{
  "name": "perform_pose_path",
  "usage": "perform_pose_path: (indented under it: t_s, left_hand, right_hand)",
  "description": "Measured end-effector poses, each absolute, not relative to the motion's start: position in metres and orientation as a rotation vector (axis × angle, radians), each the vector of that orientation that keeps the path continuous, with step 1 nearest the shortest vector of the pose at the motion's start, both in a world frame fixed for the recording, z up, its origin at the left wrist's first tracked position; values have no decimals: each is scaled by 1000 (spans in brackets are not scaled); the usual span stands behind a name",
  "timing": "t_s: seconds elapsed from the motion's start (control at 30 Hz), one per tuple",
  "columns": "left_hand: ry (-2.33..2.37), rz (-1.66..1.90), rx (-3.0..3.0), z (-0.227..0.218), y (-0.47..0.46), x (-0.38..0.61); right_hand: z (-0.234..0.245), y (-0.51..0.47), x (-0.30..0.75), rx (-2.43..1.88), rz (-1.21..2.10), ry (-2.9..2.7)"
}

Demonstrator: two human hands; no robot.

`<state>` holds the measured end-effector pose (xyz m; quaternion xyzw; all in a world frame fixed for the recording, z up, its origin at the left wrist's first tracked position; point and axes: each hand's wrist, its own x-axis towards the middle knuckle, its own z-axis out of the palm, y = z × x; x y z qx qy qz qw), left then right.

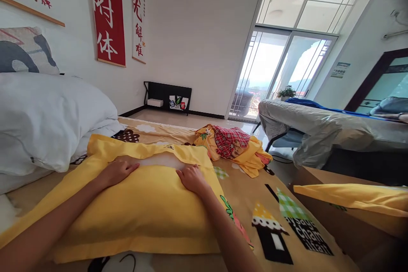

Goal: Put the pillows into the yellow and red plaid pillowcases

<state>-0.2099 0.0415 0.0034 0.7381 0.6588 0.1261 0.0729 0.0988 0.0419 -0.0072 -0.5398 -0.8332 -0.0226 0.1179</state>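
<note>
The yellow pillow cover lies on the bed, right in front of the person, fat with a white pillow that peeks out through a long gap near the far side. The left hand rests at one end of the gap, with its thumb poking out toward the middle. The right hand is at the other end, its fingers bent and close together. The fingertips are partly hidden, so I can't tell if either hand is really pinching the cloth. The step looks like fixing the cover at its gap. To do it well, I think both hands should work evenly, so one side doesn't bunch up. It would help to hold just the cloth edge, and tuck the white part in gently. Pulling hard on one end could twist the cover or leave the pillow's corners lumpy.
</note>
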Motion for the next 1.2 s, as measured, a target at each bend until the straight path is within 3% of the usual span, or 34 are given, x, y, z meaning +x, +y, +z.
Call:
perform_pose_path:
  t_s: [0.27,0.6,0.7,0.87,0.97,1.03,1.2]
  left_hand:
    - [1795,584,2337,25,24,-225]
    - [1970,573,2199,-4,30,-211]
    - [1894,617,2165,23,36,-212]
    - [1949,816,2240,105,32,-217]
    - [2005,792,2163,123,20,-217]
    - [1993,656,2146,104,13,-215]
    - [1878,284,2228,2,1,-200]
  right_hand:
    - [12,46,119,-1581,-37,-2384]
    - [-7,33,134,-1583,-124,-2314]
    - [2,30,128,-1662,-148,-2260]
    - [76,20,138,-1663,-229,-2191]
    - [103,0,147,-1646,-236,-2193]
    - [90,-17,150,-1642,-220,-2233]
    - [-2,-51,152,-1619,-50,-2517]
